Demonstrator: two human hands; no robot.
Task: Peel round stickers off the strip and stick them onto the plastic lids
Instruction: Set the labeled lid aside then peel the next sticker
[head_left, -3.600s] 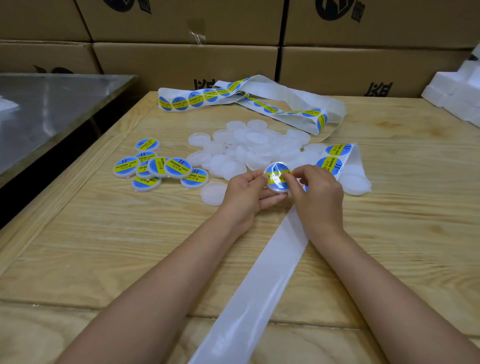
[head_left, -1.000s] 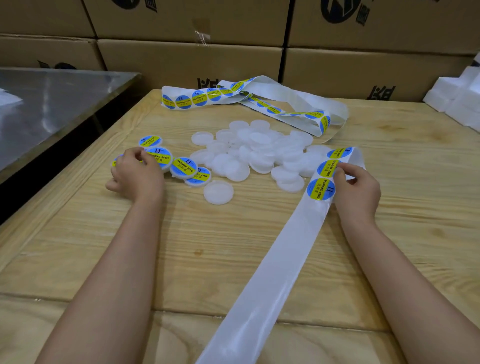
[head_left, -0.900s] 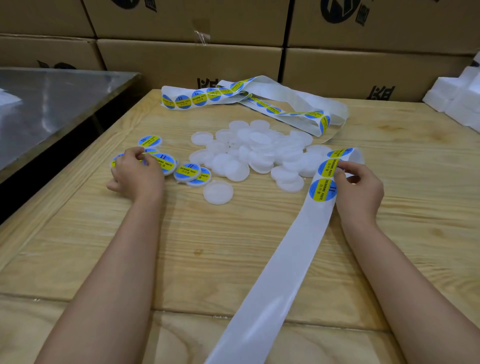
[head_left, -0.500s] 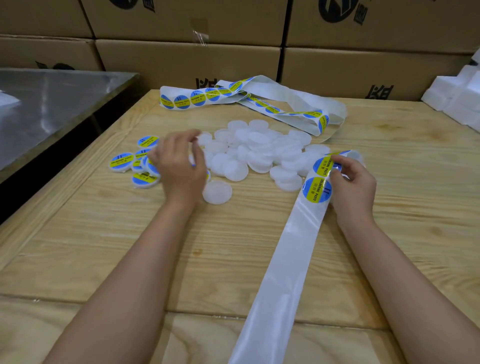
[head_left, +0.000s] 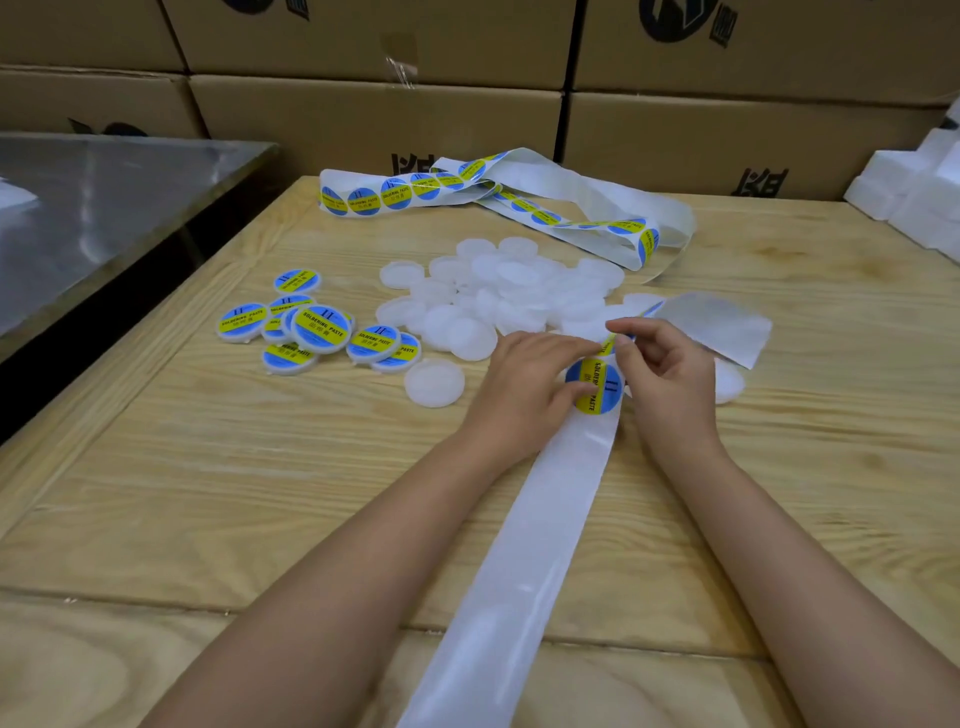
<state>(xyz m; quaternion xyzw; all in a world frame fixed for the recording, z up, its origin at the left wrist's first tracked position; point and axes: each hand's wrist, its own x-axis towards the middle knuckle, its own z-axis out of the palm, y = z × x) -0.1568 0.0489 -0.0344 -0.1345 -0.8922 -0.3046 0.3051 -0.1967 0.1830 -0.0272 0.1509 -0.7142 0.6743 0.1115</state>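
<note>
Item 1, strip (head_left: 524, 561): we record a white backing band running from the near table edge up the middle to both hands, then folding back to the right behind them.

Item 2, round sticker (head_left: 597, 387): blue and yellow, on the strip between the two hands.

Item 3, left hand (head_left: 524, 384): fingers nearly straight, tips resting on the sticker's left edge. We cannot see whether the thumb takes any hold.

Item 4, right hand (head_left: 670, 374): thumb and forefinger pinch the strip at its fold, just above the sticker; the other fingers curl loosely.

Item 5, plain lids (head_left: 509, 296): a heap of translucent discs just beyond the hands. We note one lone lid (head_left: 434, 383) near the left hand.

Item 6, labelled lids (head_left: 311, 330): a cluster well left of the hands.

Item 7, sticker roll (head_left: 467, 182): a loose loop at the far end of the wooden table (head_left: 208, 467).

Item 8, surroundings: cardboard boxes (head_left: 374, 119), metal table (head_left: 104, 192), foam blocks (head_left: 924, 192).
</note>
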